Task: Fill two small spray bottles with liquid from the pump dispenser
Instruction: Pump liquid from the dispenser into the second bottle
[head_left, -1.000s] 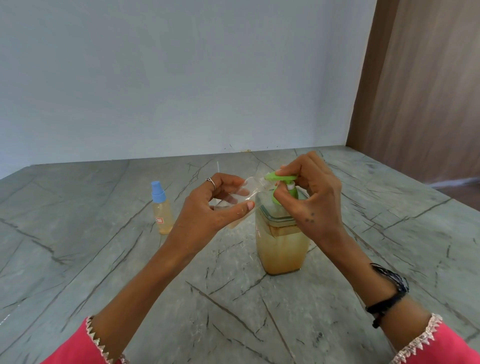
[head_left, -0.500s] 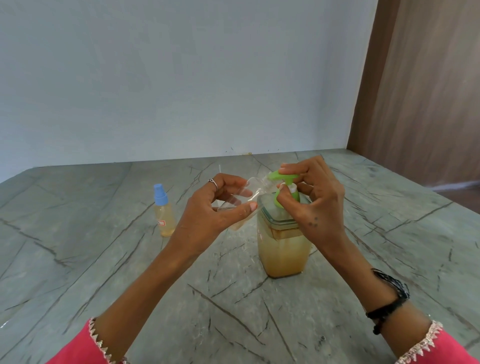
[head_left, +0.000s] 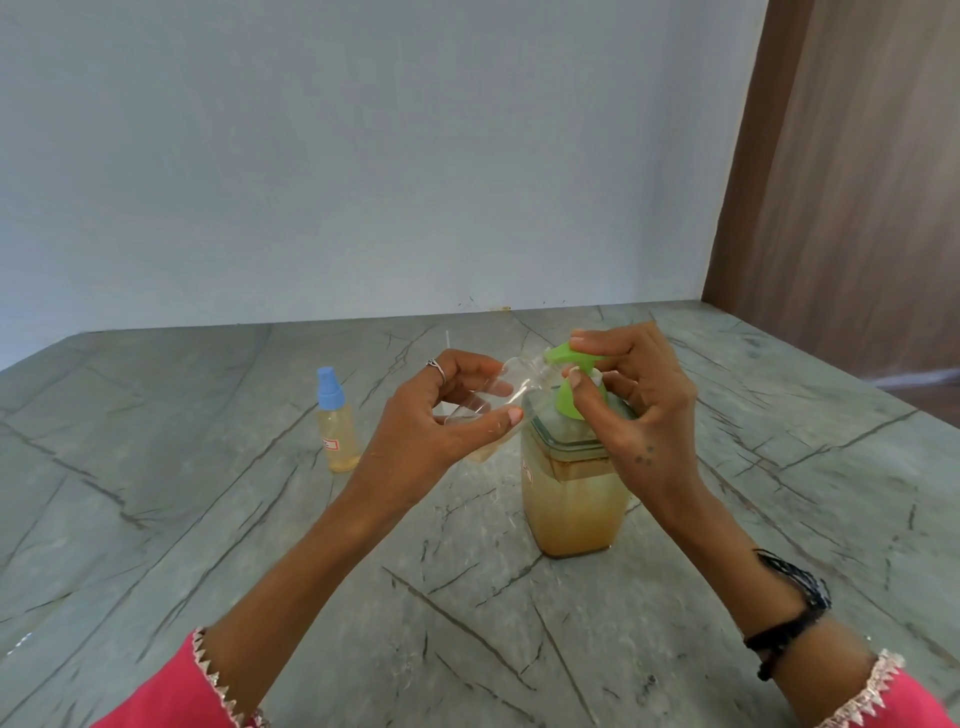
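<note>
A square clear pump dispenser (head_left: 571, 499) of amber liquid stands on the marble table, topped by a green pump head (head_left: 569, 361). My right hand (head_left: 631, 410) grips that green head, fingers on top and thumb against its collar. My left hand (head_left: 441, 421) holds a small clear spray bottle (head_left: 498, 389) without its cap, tilted, its open neck at the pump's nozzle. A second small spray bottle (head_left: 337, 428) with a blue cap and yellowish liquid stands upright to the left.
The grey veined marble table (head_left: 260, 545) runs back to a pale blue wall. A brown wooden panel (head_left: 852, 197) rises at the right, where the table's edge falls away. A thin white straw-like piece (head_left: 447, 339) shows behind my left hand.
The green pump head has come up a little under my right hand. My left hand keeps the tilted clear bottle at the nozzle. The view has shifted slightly.
</note>
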